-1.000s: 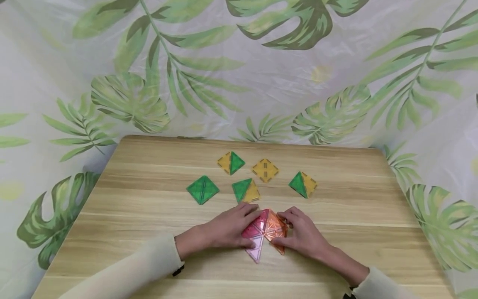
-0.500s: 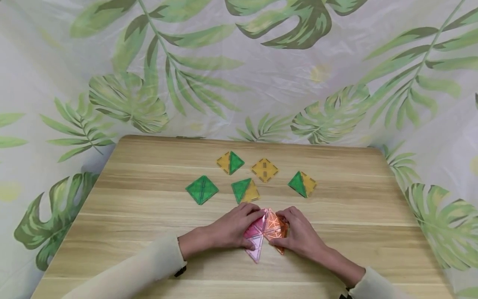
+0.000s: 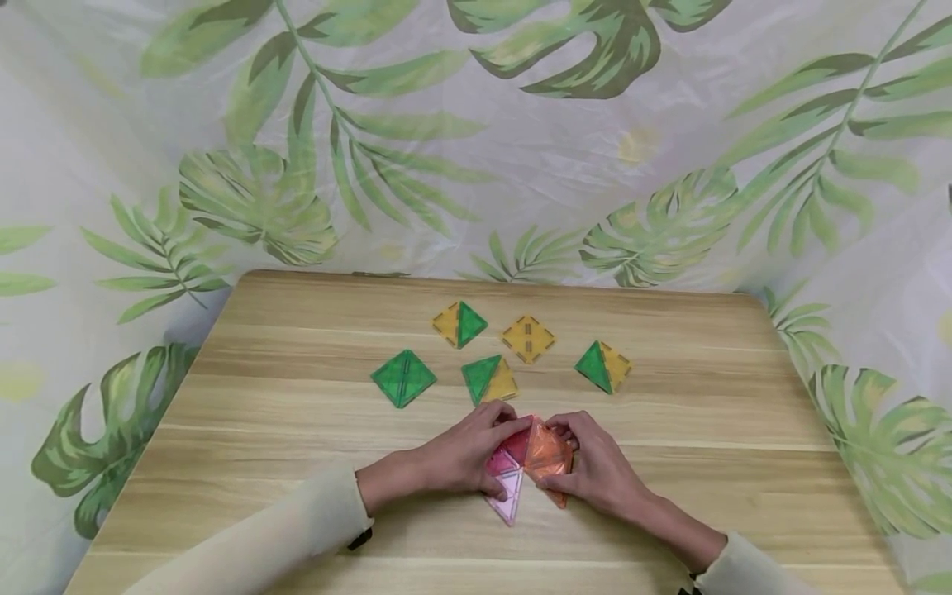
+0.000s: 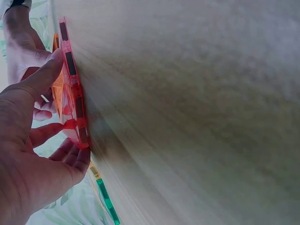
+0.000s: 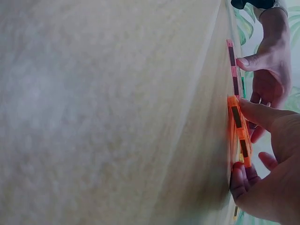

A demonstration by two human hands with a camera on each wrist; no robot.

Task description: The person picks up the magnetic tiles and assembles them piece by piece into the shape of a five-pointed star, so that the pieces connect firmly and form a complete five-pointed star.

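Observation:
Translucent triangular magnetic tiles lie joined in a fan in front of me: red tiles (image 3: 515, 446) and a pale pink tile (image 3: 509, 497) on the left, orange tiles (image 3: 549, 453) on the right. My left hand (image 3: 470, 450) grips the red and pink side, thumb on the pale tile, fingers at the far outer edge. On the other side my right hand (image 3: 604, 467) holds the orange tiles between thumb and fingers. In the right wrist view the orange edge (image 5: 240, 131) tilts up off the table, with fingertips (image 5: 238, 180) at its lower end. A gap opens between the pale pink and orange tiles at the front.
Beyond the hands lie joined pairs of tiles: an all-green pair (image 3: 403, 378), an all-yellow pair (image 3: 528, 339), and green-and-yellow pairs (image 3: 459, 324), one (image 3: 489, 380) close behind my left fingers. The wooden table (image 3: 297, 330) meets a leaf-printed cloth (image 3: 416, 165) at the back.
Both hands stay almost in place on the fan. The bright glare on the orange tiles has faded as their tilt shifts slightly, and the right fingers have edged inward along the far rim.

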